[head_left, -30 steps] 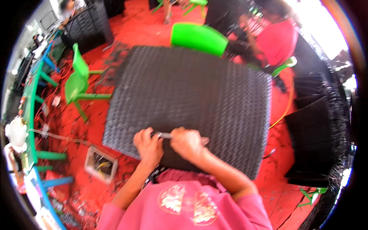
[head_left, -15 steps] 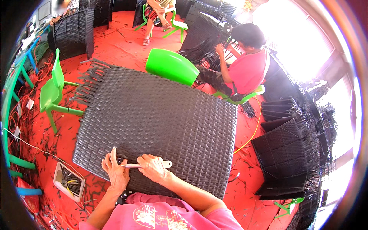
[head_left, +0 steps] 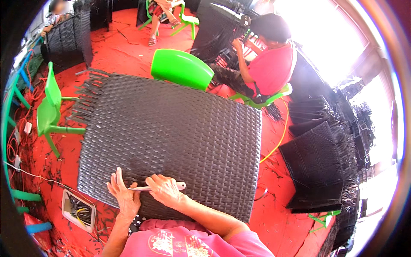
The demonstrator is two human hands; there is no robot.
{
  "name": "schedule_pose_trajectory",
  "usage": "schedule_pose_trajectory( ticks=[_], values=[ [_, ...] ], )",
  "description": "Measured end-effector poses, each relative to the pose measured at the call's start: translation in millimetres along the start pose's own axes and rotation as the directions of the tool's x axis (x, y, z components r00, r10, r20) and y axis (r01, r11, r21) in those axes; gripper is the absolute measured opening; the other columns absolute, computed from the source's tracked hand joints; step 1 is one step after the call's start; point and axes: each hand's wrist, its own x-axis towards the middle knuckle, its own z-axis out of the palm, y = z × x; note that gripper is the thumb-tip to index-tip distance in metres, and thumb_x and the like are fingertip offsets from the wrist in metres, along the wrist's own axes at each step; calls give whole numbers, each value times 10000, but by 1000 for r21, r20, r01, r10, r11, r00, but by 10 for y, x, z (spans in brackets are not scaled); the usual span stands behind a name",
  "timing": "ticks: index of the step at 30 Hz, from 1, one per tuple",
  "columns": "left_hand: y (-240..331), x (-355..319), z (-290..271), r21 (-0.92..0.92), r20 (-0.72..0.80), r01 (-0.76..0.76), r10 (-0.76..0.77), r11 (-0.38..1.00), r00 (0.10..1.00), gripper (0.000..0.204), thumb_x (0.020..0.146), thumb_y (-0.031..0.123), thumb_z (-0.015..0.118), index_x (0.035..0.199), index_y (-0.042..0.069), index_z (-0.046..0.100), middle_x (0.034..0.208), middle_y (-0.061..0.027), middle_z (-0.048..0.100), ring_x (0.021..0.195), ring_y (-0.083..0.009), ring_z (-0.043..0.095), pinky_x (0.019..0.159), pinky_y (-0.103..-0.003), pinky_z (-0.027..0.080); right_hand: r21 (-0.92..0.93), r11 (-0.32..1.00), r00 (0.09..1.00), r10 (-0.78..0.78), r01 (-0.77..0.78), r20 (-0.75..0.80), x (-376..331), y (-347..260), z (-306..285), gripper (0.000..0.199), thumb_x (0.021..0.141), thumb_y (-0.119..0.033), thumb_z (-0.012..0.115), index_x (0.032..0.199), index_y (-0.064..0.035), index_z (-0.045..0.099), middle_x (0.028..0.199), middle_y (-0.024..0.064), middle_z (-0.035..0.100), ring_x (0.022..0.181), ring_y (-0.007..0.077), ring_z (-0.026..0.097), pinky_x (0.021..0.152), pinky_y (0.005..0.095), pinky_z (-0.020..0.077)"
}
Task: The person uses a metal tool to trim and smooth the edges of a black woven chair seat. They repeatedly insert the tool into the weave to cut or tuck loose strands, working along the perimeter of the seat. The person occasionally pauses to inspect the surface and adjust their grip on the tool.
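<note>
A dark woven panel of plastic wicker lies in front of me, with loose strand ends at its far left corner. Near its front edge, my right hand is closed around a slim tool with a white handle and a hole in its end. The tool lies nearly level and points left toward my left hand; its exact kind is unclear. My left hand rests on the weave with fingers stretched and spread, its thumb close to the tool's tip. Any strand under the thumb is too small to make out.
A green chair stands beyond the panel, another green chair to its left. A co-worker in a pink shirt sits at the far right. Dark woven panels lean on the right. A bin of strands sits at lower left.
The whole view has shifted slightly, moving most things a little left. My right hand still grips the tool beside my left hand, with both in nearly the same place on the weave.
</note>
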Motion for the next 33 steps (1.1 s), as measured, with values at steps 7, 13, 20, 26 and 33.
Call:
schedule_pose_trajectory(
  ticks=[7,13,20,26,33],
  values=[
    [12,96,-40,10,-125,-66,67,998,990,162,664,88,736,819,47,708,1532,-230,361,1363,-468,350,1095,-645,205,-76,996,997,36,-40,-66,77,29,65,96,763,-67,611,780,-87,519,714,112,575,687,319,641,581,464,499],
    [124,76,-207,5,-121,-119,119,993,985,273,721,50,732,985,24,670,1464,-201,451,1316,-418,409,1086,-521,270,404,762,850,519,-506,87,73,-37,-428,258,806,-253,760,898,-33,661,758,151,667,697,253,675,649,401,511],
    [46,63,-161,13,-170,-271,270,962,948,242,768,48,733,998,12,666,1237,-156,614,1165,-354,558,1002,-486,422,404,715,800,596,-570,75,-176,173,-626,250,793,-175,774,929,-4,653,750,124,676,668,219,637,651,351,490],
    [298,-14,-156,-33,-117,-423,417,905,901,294,738,24,738,1024,23,669,1123,-126,599,1107,-334,564,973,-479,430,271,848,876,481,-456,-32,-270,122,-507,186,793,-153,753,894,-37,647,817,130,668,764,328,662,678,408,505],
    [436,-29,-121,-14,-6,-341,341,940,940,329,746,92,740,1054,20,649,1175,-149,529,1138,-361,497,994,-503,376,-8,967,967,254,-254,-6,-272,-25,-330,173,819,-152,704,889,-52,582,860,150,649,767,367,665,643,467,518]
  ],
)
